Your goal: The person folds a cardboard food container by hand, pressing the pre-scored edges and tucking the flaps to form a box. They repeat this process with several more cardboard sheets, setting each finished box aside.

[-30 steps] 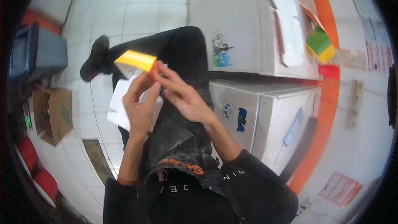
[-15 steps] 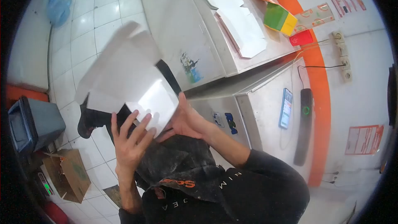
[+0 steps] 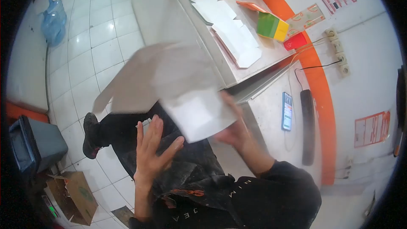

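A partly folded white cardboard box (image 3: 197, 114) hangs in front of my lap, its wide lid panel spread out to the left and blurred by motion. My right hand (image 3: 233, 127) grips the box at its right side, with some fingers hidden behind the cardboard. Just left of the box's lower corner, my left hand (image 3: 154, 148) is raised with fingers spread, apart from the cardboard and holding nothing.
Flat white box blanks (image 3: 235, 32) lie stacked on the counter, beside a green and yellow carton (image 3: 271, 26). A phone (image 3: 287, 111) and a long dark device (image 3: 307, 127) rest on the lower surface. A grey bin (image 3: 46, 142) and an open brown carton (image 3: 76, 197) stand at left.
My left hand has come off the box and opened. With the box in it, my right hand has moved to the right, and the lid panel has swung along.
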The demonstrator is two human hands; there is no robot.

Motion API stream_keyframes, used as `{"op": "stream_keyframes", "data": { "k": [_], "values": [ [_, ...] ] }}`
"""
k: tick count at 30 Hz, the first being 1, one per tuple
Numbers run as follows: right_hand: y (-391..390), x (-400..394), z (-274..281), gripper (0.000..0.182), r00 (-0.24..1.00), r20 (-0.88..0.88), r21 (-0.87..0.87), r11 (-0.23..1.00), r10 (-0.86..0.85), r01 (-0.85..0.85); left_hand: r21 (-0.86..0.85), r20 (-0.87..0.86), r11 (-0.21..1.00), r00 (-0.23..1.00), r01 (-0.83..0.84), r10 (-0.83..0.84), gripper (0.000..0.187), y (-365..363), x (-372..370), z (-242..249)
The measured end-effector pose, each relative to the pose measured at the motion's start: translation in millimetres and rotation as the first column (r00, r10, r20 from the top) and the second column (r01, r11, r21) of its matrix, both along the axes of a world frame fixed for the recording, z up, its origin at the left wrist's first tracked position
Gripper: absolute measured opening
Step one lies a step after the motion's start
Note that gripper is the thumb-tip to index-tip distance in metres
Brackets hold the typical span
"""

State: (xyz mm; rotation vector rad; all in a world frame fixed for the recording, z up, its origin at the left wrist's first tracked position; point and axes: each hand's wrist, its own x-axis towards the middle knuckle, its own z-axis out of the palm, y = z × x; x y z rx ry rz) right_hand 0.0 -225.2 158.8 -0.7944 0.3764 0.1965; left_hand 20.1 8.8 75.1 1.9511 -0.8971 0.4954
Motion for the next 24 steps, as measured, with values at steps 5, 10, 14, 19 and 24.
{"op": "stream_keyframes", "data": {
  "k": [5,10,14,19,24],
  "values": [
    [-84.8,28.6,86.9,0.054,0.711,0.585,-0.306,0.706,-0.390,0.639,-0.005,-0.067,0.997,0.995,-0.072,0.071,0.046,23.3,-10.8,-19.5],
    [-218.4,87.1,105.9,0.067,0.435,0.899,-0.421,-0.174,0.050,0.890,-0.017,-0.189,0.971,0.954,-0.238,0.231,0.040,40.4,-26.3,-41.3],
    [-290.0,117.6,75.1,0.088,0.656,0.749,-0.389,-0.738,0.095,0.551,-0.013,-0.233,0.950,0.924,-0.313,0.302,0.041,43.8,-28.0,-41.8],
    [-330.0,132.1,36.8,0.095,0.816,0.559,-0.687,-0.633,-0.144,0.358,-0.017,-0.268,0.941,0.908,-0.338,0.321,0.042,49.6,-29.3,-40.1],
    [-334.9,136.3,16.8,0.092,0.666,0.745,-0.544,-0.621,-0.048,0.564,0.020,-0.293,0.938,0.896,-0.345,0.335,0.037,49.8,-28.1,-41.2]
  ]
}}
